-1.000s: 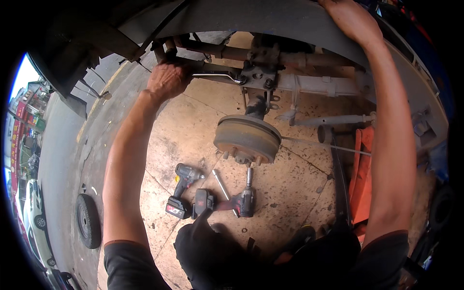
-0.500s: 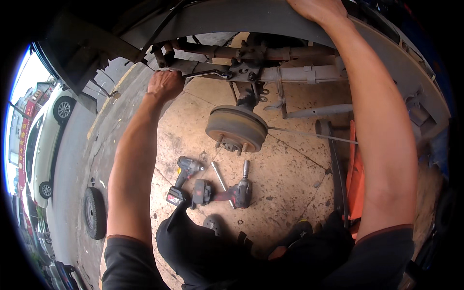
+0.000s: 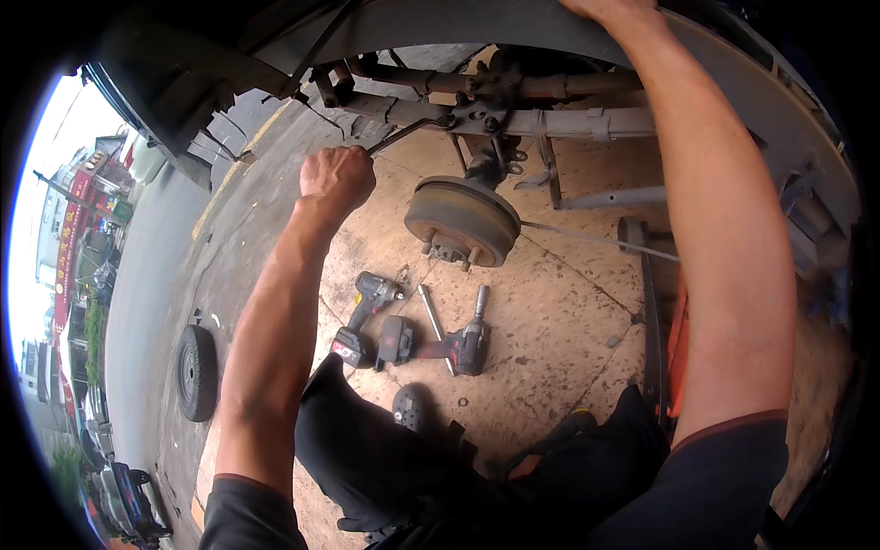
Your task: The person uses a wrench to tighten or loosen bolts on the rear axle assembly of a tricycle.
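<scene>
My left hand (image 3: 337,176) is closed around the end of a dark wrench (image 3: 403,135). The wrench's far end sits at the bolted plate (image 3: 478,117) on the leaf spring (image 3: 573,123), and its handle slopes down toward me. At the top edge, my right hand (image 3: 616,7) is up against the grey vehicle body panel (image 3: 513,35); its fingers are cut off by the frame and cannot be made out. Below the spring hangs a rusty brake drum (image 3: 463,220) with studs facing me.
On the stained floor lie two cordless impact wrenches (image 3: 374,298) (image 3: 463,348), a metal bar (image 3: 434,316) and a nut (image 3: 463,401). A tyre (image 3: 195,373) rests on the pavement at left. An orange jack (image 3: 676,353) is beside my right arm.
My left hand has swung the wrench handle down toward me, from nearly level to slanted. The whole view has shifted a little. My right hand stays at the panel.
</scene>
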### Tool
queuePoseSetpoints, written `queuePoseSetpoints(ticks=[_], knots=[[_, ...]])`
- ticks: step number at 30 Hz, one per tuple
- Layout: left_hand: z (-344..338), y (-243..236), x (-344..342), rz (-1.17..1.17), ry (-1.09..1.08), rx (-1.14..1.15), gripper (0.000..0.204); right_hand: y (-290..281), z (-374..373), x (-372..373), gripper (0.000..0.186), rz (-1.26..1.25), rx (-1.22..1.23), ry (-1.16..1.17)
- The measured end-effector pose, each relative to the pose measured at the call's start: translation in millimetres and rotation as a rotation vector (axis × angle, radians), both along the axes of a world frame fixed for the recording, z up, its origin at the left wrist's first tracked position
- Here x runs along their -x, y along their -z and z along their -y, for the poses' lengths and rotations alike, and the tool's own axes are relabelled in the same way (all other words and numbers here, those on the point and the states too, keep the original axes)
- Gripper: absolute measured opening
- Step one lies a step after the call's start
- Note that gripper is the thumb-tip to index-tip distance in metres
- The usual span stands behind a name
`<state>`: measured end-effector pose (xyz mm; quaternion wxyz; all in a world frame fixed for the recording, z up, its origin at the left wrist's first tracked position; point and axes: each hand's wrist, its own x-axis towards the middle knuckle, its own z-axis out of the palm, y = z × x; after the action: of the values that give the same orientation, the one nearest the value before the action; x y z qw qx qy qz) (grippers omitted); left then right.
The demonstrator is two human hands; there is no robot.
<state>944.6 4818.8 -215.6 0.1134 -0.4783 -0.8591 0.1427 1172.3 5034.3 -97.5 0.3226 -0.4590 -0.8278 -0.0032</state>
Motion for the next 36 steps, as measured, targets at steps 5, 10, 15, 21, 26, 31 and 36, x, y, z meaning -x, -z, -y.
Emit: queuePoseSetpoints(ticks=[5, 10, 15, 21, 26, 31, 36], knots=[[5, -6, -35, 0.058, 0.005, 0.079, 0.033, 2, -9, -2, 0.059, 0.003, 0.005, 0.009], [1, -20, 34, 0.657, 0.167, 0.159, 0.053, 4, -3, -12, 0.076, 0.182, -0.061, -0.111], [15, 8, 67, 1.542, -0.060, -0.032, 0.044, -9, 1, -53, 0.088, 0.346, 0.047, 0.006], [23, 15, 55, 2.074, -0.336, -0.201, 0.029, 18, 21, -49, 0.085, 0.316, -0.211, 0.253], [26, 0, 23, 2.059, -0.461, -0.348, 0.025, 29, -16, -53, 0.081, 0.254, -0.220, 0.175], [30, 6, -15, 2.310, -0.597, -0.525, 0.020, 45, -79, -78, 0.083, 0.121, -0.238, 0.027], [21, 5, -67, 2.361, -0.704, -0.791, 0.017, 43, -73, -79, 0.100, 0.150, 0.025, -0.041]])
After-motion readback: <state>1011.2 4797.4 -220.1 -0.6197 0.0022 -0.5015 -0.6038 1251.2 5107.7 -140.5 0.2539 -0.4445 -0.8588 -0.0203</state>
